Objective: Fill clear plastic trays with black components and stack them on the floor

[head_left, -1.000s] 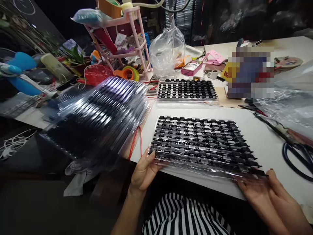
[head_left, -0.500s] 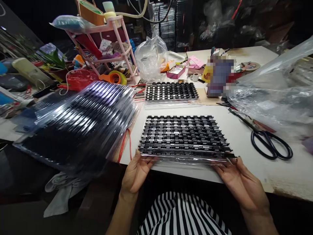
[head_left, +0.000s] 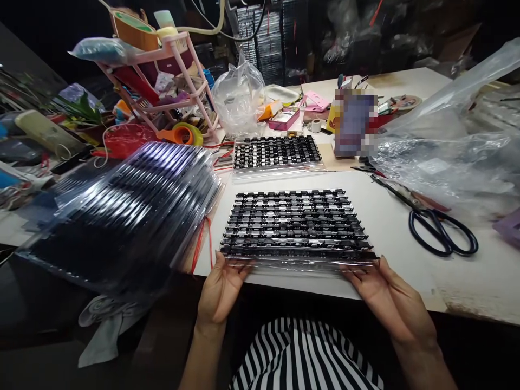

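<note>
A clear plastic tray (head_left: 292, 265) with rows of small black parts (head_left: 290, 222) lies at the front of the white table, its near edge between my two hands. My left hand (head_left: 221, 292) pinches its near left corner, thumb on top and fingers underneath. At the near right corner my right hand (head_left: 392, 303) grips the tray the same way. Beyond it lies a second clear tray (head_left: 280, 169) with similar black parts. To the left, a tall, slanted stack of shiny clear trays (head_left: 122, 216) with dark contents reaches over the table's front edge.
Dark-handled scissors (head_left: 442, 233) lie right of the tray, beside crumpled clear plastic sheeting (head_left: 447, 157). A pink rack (head_left: 187, 70) with tape rolls and odds and ends stands at back left. Red string (head_left: 199, 246) lies between the stack and the held tray.
The view has turned slightly, so most things appear a little further left. Both hands keep their hold on the tray's near corners.
</note>
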### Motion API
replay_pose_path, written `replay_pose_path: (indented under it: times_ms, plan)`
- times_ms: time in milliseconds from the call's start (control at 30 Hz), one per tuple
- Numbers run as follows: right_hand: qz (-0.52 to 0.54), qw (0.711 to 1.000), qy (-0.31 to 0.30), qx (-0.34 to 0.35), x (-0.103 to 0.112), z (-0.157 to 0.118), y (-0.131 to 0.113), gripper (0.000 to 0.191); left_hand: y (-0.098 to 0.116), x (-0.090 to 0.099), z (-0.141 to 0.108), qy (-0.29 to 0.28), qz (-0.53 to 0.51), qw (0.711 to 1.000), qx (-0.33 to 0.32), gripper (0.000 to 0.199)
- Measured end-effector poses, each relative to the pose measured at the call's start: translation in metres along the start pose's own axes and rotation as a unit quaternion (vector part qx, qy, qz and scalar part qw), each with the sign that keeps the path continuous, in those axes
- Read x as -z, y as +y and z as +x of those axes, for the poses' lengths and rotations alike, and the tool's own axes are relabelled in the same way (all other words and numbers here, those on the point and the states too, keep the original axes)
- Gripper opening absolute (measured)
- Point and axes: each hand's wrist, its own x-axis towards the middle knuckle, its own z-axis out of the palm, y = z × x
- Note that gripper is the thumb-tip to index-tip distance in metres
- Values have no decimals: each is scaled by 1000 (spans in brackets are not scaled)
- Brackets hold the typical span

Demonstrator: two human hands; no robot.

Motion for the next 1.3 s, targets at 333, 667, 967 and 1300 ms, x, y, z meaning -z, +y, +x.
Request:
replay_pose_path:
  times_ms: [333, 667, 967, 1300]
  plan:
    - [-5, 1000, 3, -1, 2, -1, -2, 24, 1, 0, -2, -21, 62, 998, 8, 30]
    - [-17, 999, -33, -14, 2, -2, -3, 24, 2, 0, -2, -5, 92, 996, 7, 34]
    - [-44, 997, -57, 4, 1, -1, -2, 28, 5, -4, 1, 48, 73, 996, 10, 38]
    - [-60, 996, -51, 30, -2, -2, -5, 29, 10, 9, 7, 10, 57, 997, 53, 41]
